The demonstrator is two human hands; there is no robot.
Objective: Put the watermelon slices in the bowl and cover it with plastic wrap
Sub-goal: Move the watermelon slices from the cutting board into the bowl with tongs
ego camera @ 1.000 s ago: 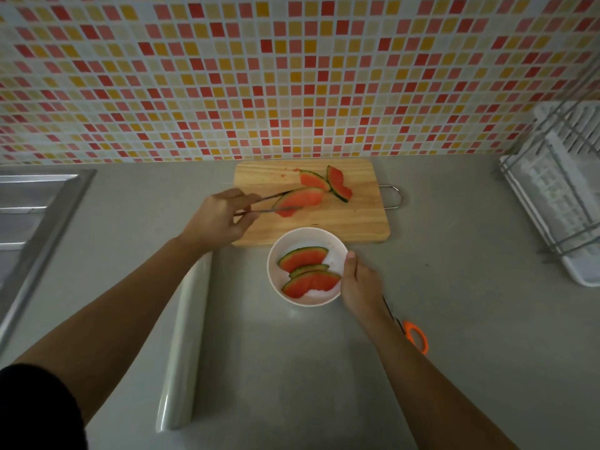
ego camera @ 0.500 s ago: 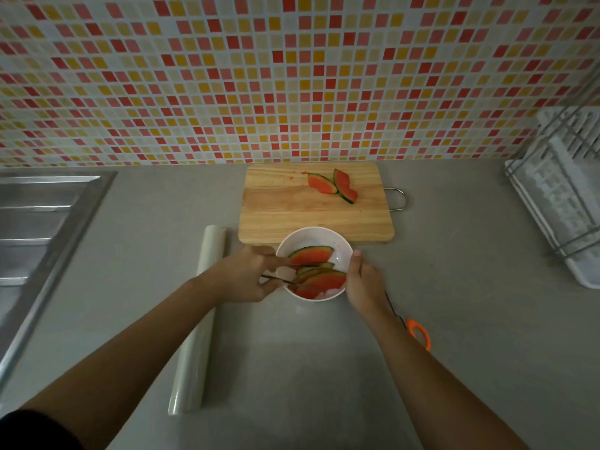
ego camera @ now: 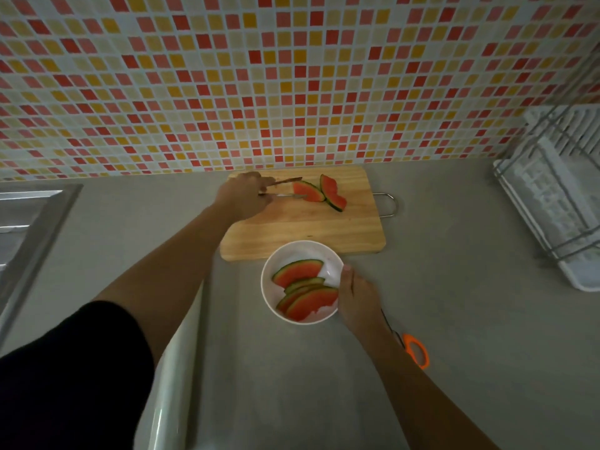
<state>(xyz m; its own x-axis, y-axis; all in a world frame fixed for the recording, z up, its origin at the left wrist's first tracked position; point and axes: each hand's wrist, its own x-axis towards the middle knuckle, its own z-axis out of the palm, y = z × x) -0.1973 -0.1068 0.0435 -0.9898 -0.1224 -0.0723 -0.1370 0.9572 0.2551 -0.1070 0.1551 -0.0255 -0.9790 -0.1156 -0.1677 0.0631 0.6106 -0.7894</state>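
While two slices point(ego camera: 319, 193) lie on the board point(ego camera: 302, 228), touching each other near its far edge, we've got three or so more slices piled in the bowl point(ego camera: 331, 271), rinds up-left. Bowl sits on the table point(ego camera: 454, 287) just in front of the board. Our left hand point(ego camera: 243, 196) is closed round tongs point(ego camera: 285, 188), w/ the two tips either side of the left slice on the board; can't tell if they're pinching it. Our right hand point(ego camera: 355, 297) grips the bowl's right rim, thumb on the edge. Wrap roll point(ego camera: 175, 378) lies along the table under our left arm, lengthwise toward us, well apart from the bowl. Scissors point(ego camera: 414, 349) w/ orange handle lie just right of our right wrist, partly hidden by the arm. Dish rack point(ego camera: 552, 196) at far right, sink point(ego camera: 29, 222) at far left, mosaic tile wall point(ego camera: 292, 76) behind the board.
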